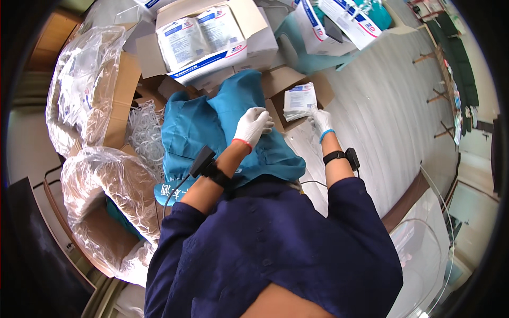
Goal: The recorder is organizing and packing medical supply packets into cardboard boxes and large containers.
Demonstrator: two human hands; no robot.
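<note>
Two knit-gloved hands worked over soft, creased teal cloth and a brown cardboard carton [275,82]. Flat, pale packets [300,99] with smooth printed faces made a squarish stack at the carton's mouth, toward its right edge; whether they sat inside or just above could not be told. The right hand [321,122], blue-cuffed, had its fingertips at the stack's near right corner, but whether they were clamped on it did not show. The left hand [253,127], red-cuffed, was curled above the cloth [212,124], its grip unclear. The stack's printed face turned upward, its near edge toward the person; its long axis could not be told. Pale wood-grain floor [371,116] stretched beyond the carton's right flap, while the cloth crowded its left.
</note>
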